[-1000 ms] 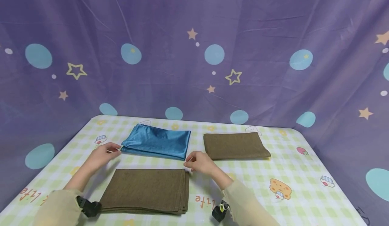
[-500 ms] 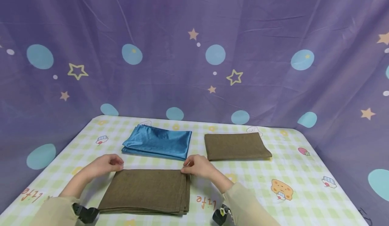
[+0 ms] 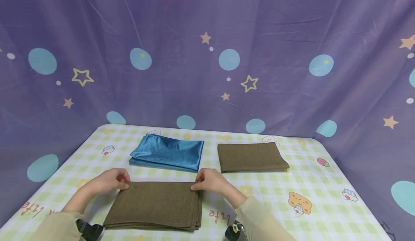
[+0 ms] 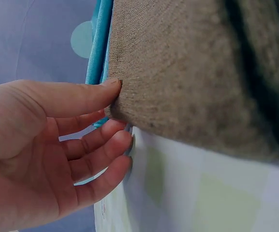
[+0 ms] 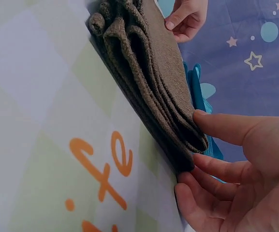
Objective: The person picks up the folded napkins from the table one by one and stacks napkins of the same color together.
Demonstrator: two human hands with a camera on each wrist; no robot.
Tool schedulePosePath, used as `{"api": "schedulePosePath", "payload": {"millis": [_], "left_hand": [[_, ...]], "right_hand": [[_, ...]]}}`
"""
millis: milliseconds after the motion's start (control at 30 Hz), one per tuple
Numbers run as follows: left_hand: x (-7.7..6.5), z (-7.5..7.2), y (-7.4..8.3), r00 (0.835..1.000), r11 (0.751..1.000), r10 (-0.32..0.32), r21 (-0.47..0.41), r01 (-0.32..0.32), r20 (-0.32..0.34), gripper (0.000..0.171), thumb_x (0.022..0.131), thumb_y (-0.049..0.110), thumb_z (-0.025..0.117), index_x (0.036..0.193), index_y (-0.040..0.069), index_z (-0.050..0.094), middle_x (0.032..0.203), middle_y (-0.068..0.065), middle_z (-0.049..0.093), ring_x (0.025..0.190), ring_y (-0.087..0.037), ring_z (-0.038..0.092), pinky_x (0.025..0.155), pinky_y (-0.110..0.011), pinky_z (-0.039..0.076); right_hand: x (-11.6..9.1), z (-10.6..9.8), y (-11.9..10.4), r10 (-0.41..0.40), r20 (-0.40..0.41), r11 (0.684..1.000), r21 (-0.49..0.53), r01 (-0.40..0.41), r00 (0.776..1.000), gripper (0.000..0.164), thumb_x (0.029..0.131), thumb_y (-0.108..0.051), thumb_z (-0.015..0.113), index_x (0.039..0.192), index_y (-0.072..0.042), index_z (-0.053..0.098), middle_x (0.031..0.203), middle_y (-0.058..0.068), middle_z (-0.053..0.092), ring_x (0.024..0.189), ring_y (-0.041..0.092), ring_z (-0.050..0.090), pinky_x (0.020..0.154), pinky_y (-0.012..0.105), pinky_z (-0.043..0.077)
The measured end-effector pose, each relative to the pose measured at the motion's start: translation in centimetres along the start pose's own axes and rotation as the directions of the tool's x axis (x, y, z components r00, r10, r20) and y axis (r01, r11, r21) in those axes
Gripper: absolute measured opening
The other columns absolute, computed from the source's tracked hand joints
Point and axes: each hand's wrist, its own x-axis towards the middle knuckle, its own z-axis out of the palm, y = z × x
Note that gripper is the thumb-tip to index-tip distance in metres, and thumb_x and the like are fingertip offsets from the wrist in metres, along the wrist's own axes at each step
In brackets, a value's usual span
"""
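Observation:
A brown folded cloth (image 3: 154,203) in several layers lies near the front of the table. At its far left corner my left hand (image 3: 108,181) pinches the edge, thumb on top and index finger behind, as the left wrist view shows. My right hand (image 3: 212,181) pinches the far right corner. In the right wrist view, the thumb (image 5: 226,126) lies on the upper layers and the index finger sits below them, while the bottom fold stays lower, near the other fingers. The stacked folds of the cloth (image 5: 144,72) face the right wrist camera.
Behind the front cloth lies a shiny blue folded cloth (image 3: 168,152). To its right is another brown folded cloth (image 3: 251,157). A green-and-white checked cover (image 3: 269,187) spreads over the table, and a purple curtain (image 3: 181,89) hangs behind it.
Both hands have moved back toward the person, from beside the blue cloth's near corners to the far corners of the front brown cloth, and now pinch them.

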Motion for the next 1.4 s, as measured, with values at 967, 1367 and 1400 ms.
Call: {"api": "schedulePosePath", "payload": {"millis": [967, 1367, 1400], "left_hand": [[-1.3, 0.3, 1.5, 0.992, 0.991, 0.125, -0.041, -0.125, -0.001, 0.008, 0.081, 0.006, 0.061, 0.086, 0.001, 0.058, 0.079, -0.003, 0.057, 0.071, -0.010, 0.049, 0.060, -0.025, 0.041], [-1.1, 0.9, 2.9, 0.990, 0.989, 0.132, -0.059, -0.134, -0.040, 0.011, 0.081, 0.011, 0.063, 0.087, 0.004, 0.058, 0.080, -0.004, 0.056, 0.072, -0.012, 0.050, 0.059, -0.026, 0.042], [-1.1, 0.9, 3.2, 0.991, 0.989, 0.129, -0.065, -0.131, -0.041, 0.011, 0.082, 0.012, 0.063, 0.087, 0.004, 0.058, 0.080, -0.004, 0.056, 0.072, -0.013, 0.050, 0.060, -0.028, 0.041]], "right_hand": [[-1.0, -0.1, 0.1, 0.001, 0.031, 0.998, 0.066, -0.003, 1.000, 0.016, 0.072, -0.021, 0.076, 0.081, -0.009, 0.069, 0.063, -0.006, 0.058, 0.057, 0.005, 0.047, 0.054, 0.021, 0.040], [-1.1, -1.8, 0.9, -0.013, -0.019, 0.997, 0.070, 0.014, 1.000, 0.010, 0.074, -0.017, 0.073, 0.080, -0.010, 0.070, 0.064, -0.004, 0.063, 0.050, 0.005, 0.052, 0.050, 0.022, 0.044], [-1.1, -2.1, 0.9, -0.014, -0.027, 0.998, 0.060, 0.015, 1.000, 0.010, 0.074, -0.017, 0.073, 0.080, -0.010, 0.070, 0.065, -0.004, 0.063, 0.050, 0.005, 0.052, 0.050, 0.022, 0.044]]}}
